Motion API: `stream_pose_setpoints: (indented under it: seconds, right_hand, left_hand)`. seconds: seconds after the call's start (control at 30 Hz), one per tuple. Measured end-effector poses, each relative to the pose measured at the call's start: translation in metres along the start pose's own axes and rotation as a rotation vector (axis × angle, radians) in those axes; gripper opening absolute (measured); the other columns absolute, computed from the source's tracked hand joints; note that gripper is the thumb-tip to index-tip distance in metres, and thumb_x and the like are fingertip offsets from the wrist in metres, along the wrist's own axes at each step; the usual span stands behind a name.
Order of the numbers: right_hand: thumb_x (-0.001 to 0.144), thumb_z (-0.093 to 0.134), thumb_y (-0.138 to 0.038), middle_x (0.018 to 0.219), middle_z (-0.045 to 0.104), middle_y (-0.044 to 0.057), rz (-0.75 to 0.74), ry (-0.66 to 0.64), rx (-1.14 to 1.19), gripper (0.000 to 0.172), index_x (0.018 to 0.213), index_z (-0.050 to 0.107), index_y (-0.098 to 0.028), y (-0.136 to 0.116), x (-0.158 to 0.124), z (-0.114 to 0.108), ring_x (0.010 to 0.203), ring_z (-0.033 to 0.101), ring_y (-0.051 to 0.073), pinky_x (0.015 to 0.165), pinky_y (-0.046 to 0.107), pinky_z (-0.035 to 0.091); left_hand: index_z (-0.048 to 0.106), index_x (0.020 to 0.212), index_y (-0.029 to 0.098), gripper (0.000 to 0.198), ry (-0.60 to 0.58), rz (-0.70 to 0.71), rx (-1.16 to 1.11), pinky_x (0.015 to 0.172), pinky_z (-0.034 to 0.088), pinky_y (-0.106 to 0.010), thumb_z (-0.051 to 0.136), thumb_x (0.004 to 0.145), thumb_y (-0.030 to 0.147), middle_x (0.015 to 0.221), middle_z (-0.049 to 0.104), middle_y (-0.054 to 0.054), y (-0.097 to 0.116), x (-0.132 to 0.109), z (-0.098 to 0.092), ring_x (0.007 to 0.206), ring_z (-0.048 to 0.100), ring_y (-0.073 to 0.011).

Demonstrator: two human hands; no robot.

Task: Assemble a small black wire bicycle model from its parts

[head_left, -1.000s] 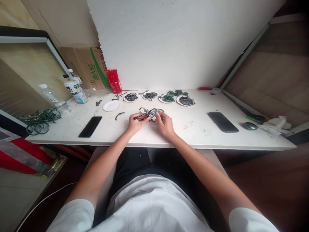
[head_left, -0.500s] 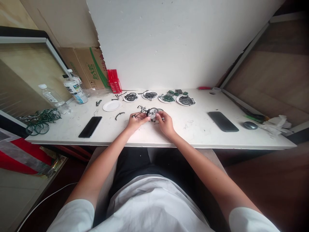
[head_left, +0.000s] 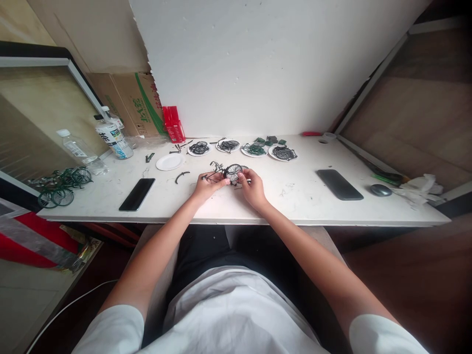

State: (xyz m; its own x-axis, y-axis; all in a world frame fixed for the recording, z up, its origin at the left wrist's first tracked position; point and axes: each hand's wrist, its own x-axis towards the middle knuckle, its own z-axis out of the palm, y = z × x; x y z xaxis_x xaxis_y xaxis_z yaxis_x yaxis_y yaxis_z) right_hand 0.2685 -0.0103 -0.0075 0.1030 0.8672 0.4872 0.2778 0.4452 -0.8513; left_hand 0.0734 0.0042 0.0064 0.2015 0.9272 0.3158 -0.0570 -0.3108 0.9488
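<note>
A small black model bicycle is held just above the white table, near its front middle. My left hand pinches the frame from the left, fingers closed on it. My right hand is closed at the wheel end of the model, thumb and fingers touching it. A curved black mudguard piece lies on the table left of my left hand.
Several white plates of small parts line the back of the table, one plate bare. Black phones lie left and right, with a mouse far right. Finished green bicycles and bottles stand left.
The model bicycle has been tipped more upright and lifted slightly, its wheel now showing between my hands. Both hands stayed in place on it.
</note>
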Motion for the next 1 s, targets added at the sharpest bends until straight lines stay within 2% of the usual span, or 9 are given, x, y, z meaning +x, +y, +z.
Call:
stream_pose_setpoints:
  seconds: [0.27, 0.37, 0.5, 0.67, 1.0]
  right_hand:
    - [0.099, 0.056, -0.064, 0.098, 0.078, 0.010, -0.013, -0.003, -0.052, 0.046, 0.105, 0.069, -0.021, -0.001, -0.001, 0.000, 0.094, 0.071, 0.026, 0.089, 0.042, 0.056]
    - [0.100, 0.059, -0.059, 0.110, 0.078, 0.013, -0.022, 0.023, -0.090, 0.043, 0.115, 0.069, -0.020, 0.001, -0.001, 0.001, 0.098, 0.071, 0.027, 0.092, 0.044, 0.056]
    - [0.103, 0.056, -0.052, 0.126, 0.071, 0.015, -0.101, 0.083, -0.145, 0.038, 0.123, 0.066, -0.021, 0.002, -0.003, 0.001, 0.098, 0.068, 0.025, 0.085, 0.041, 0.057]
    - [0.104, 0.056, -0.048, 0.114, 0.074, 0.011, -0.132, 0.034, -0.167, 0.030, 0.113, 0.069, -0.022, -0.005, -0.005, 0.001, 0.094, 0.066, 0.024, 0.082, 0.039, 0.056]
    - [0.098, 0.067, -0.038, 0.097, 0.075, 0.008, -0.167, 0.001, -0.214, 0.016, 0.099, 0.072, -0.023, -0.006, -0.006, 0.001, 0.091, 0.064, 0.025, 0.084, 0.042, 0.053]
  left_hand:
    - [0.080, 0.092, 0.016, 0.039, 0.004, -0.003, 0.002, 0.083, 0.063, -0.041, 0.093, 0.071, 0.046, 0.093, 0.082, -0.012, -0.001, 0.000, -0.002, 0.090, 0.079, -0.0297]
    - [0.080, 0.093, 0.016, 0.039, 0.026, 0.001, 0.004, 0.084, 0.063, -0.041, 0.093, 0.072, 0.046, 0.094, 0.082, -0.013, -0.003, 0.001, -0.002, 0.089, 0.079, -0.0288]
    - [0.080, 0.092, 0.016, 0.037, 0.094, 0.011, 0.011, 0.086, 0.063, -0.040, 0.093, 0.070, 0.043, 0.094, 0.081, -0.012, -0.006, 0.003, -0.002, 0.088, 0.078, -0.0273]
    - [0.080, 0.088, 0.016, 0.036, 0.179, 0.043, 0.075, 0.083, 0.063, -0.038, 0.093, 0.069, 0.043, 0.094, 0.081, -0.012, -0.009, 0.004, -0.002, 0.087, 0.077, -0.0265]
    - [0.078, 0.085, 0.015, 0.038, 0.186, 0.067, 0.165, 0.074, 0.063, -0.034, 0.093, 0.070, 0.046, 0.090, 0.081, -0.012, -0.006, 0.000, -0.001, 0.083, 0.076, -0.0253]
